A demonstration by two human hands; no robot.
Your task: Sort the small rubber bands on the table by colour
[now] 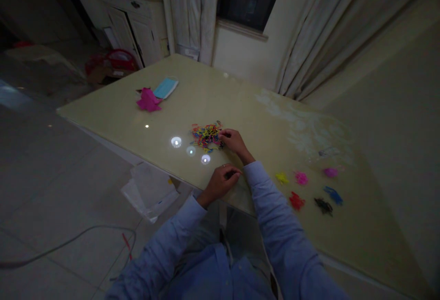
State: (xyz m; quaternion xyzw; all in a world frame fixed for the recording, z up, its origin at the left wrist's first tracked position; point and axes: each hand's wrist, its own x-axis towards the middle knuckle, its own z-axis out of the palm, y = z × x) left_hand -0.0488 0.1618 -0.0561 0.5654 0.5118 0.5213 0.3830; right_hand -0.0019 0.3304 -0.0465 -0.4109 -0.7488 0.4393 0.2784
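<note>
A mixed pile of small coloured bands (207, 136), red, yellow, blue and black, lies on the pale table. They look like little rubber bands. At the pile's right edge is my right hand (234, 140), its thumb and fingertips pinched together against the bands. Whatever it grips is too small to make out. Nearer to me, my left hand (222, 181) rests over the table's front edge with fingers curled and thumb closed in. Its grasp is hidden, so I cannot tell what it holds.
Sorted by colour at the right lie a yellow heap (282, 178), pink heap (301, 178), red heap (296, 201), black heap (323, 206), blue heap (333, 195) and purple heap (330, 172). Farther left are crumpled magenta paper (149, 100) and a blue face mask (166, 88).
</note>
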